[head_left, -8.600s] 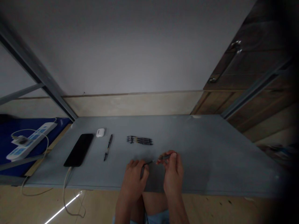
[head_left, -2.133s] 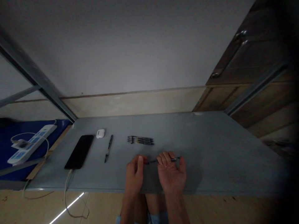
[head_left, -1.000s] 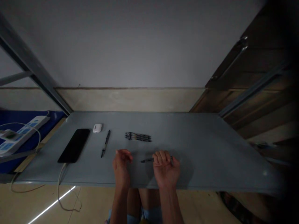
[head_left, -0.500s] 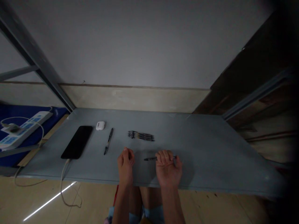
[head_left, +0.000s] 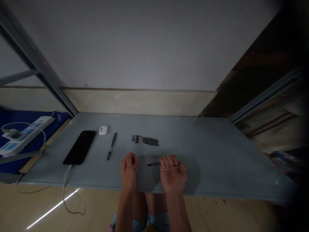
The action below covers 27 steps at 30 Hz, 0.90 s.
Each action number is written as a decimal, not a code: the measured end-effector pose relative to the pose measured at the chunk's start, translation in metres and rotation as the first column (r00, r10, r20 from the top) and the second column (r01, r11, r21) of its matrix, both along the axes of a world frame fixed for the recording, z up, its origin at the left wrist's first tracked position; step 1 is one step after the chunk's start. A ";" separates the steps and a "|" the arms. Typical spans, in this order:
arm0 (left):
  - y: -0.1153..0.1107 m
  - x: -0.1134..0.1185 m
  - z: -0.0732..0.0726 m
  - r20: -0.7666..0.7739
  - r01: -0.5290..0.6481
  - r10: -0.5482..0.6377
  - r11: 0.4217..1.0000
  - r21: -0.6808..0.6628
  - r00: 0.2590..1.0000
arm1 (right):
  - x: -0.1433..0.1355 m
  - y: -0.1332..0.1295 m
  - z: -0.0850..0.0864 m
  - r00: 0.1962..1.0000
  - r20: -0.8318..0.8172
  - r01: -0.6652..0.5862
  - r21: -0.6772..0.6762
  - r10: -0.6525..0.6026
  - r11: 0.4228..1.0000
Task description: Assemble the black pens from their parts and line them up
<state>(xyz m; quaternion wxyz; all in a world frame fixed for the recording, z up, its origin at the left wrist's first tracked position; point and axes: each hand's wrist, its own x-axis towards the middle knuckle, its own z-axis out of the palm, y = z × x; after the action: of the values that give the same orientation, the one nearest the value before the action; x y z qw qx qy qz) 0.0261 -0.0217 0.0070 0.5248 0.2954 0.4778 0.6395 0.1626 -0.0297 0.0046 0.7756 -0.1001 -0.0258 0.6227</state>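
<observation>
My right hand (head_left: 173, 172) is palm up, its fingers wrapped round a black pen (head_left: 153, 164). The pen's narrow tip points left, and its other end lies by my thumb. To the left, my left hand (head_left: 129, 167) is closed in a loose fist above the grey tabletop (head_left: 217, 154); nothing sticks out of it. Beyond both hands lies a row of several black pens (head_left: 145, 140), side by side. A single pen (head_left: 112, 146) with a clear barrel section lies slanted to the left of my left hand.
A black phone (head_left: 80, 147) lies at the table's left with a white cable (head_left: 64, 185) hanging over the front edge. A white earbud case (head_left: 103, 130) sits beside it. Further left, a power strip (head_left: 29, 133) rests on a blue surface. A metal frame post (head_left: 56, 87) rises at the left.
The tip of the pen in my right hand looks longer and thinner than before. Both hands appear slightly further left; the things on the table have stayed in place.
</observation>
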 end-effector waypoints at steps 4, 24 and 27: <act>0.000 0.000 0.000 -0.002 -0.016 0.016 1.000 -0.001 1.000 | 0.000 0.000 0.000 1.000 0.010 -0.001 -0.002 0.001 1.000; 0.000 0.001 -0.002 -0.073 -0.034 0.033 0.999 -0.003 0.997 | 0.001 -0.001 0.001 0.997 -0.077 0.010 -0.030 -0.013 0.999; 0.000 0.001 -0.001 -0.089 -0.042 0.041 0.999 -0.008 0.995 | 0.001 -0.001 0.002 0.997 -0.070 0.013 -0.049 -0.017 0.999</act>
<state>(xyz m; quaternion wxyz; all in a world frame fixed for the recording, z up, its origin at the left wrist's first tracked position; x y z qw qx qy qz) 0.0270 -0.0218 0.0056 0.4912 0.3110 0.5096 0.6342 0.1637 -0.0303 0.0067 0.7780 -0.0972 0.0175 0.6204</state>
